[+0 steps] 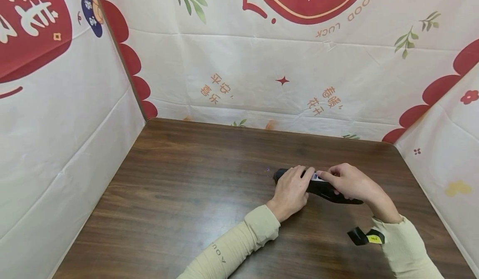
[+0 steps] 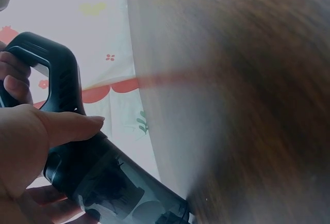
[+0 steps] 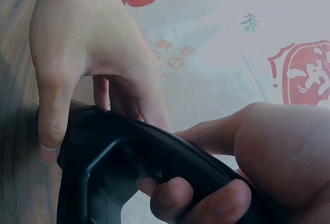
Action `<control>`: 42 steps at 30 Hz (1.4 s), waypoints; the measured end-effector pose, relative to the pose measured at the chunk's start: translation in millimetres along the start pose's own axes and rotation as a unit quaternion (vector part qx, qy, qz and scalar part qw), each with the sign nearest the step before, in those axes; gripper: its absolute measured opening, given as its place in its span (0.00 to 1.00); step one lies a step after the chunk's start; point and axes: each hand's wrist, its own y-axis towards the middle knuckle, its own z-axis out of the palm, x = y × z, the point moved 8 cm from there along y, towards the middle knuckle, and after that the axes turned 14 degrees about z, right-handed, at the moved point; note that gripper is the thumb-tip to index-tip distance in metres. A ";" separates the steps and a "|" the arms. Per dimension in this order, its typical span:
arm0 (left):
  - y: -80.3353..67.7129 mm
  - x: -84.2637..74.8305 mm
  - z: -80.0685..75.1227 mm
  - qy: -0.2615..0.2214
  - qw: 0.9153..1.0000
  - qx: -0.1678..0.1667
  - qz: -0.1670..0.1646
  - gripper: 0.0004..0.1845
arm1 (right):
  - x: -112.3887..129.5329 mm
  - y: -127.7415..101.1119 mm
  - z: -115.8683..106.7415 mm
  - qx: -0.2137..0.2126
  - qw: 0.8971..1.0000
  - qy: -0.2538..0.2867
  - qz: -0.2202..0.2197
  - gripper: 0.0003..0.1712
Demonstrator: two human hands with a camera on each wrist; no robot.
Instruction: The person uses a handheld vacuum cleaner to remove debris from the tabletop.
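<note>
Head view: dark wood-grain table (image 1: 187, 196) walled by festive red-and-white printed cloth (image 1: 262, 62); black handheld vacuum (image 1: 325, 190) lying right of centre, left hand (image 1: 292, 191) and right hand (image 1: 349, 181) both clasping it. Left wrist view: vacuum (image 2: 93, 172) glossy black, loop handle, translucent dust cup, thumb across the body. Right wrist view: right-hand fingers (image 3: 196, 198) curled through the handle (image 3: 129, 157).

Black handheld vacuum (image 1: 329, 191) with loop handle and clear dust cup, lying sideways on the table, right of centre
</note>
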 end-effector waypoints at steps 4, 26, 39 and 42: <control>-1.4 1.1 -0.3 0.001 1.000 0.005 -0.004 0.34 | 1.1 0.6 1.0 0.002 1.000 0.000 -0.001 0.23; -7.9 7.6 -3.2 0.006 1.000 0.008 -0.010 0.33 | 9.1 5.9 4.7 0.014 1.000 -0.010 -0.009 0.24; -9.8 12.0 -6.1 0.009 1.000 -0.004 -0.014 0.33 | 14.4 8.0 6.0 0.015 1.000 -0.016 -0.009 0.24; -10.0 13.0 -6.3 0.010 1.000 -0.009 -0.013 0.33 | 15.4 8.2 5.9 0.015 1.000 -0.016 -0.007 0.25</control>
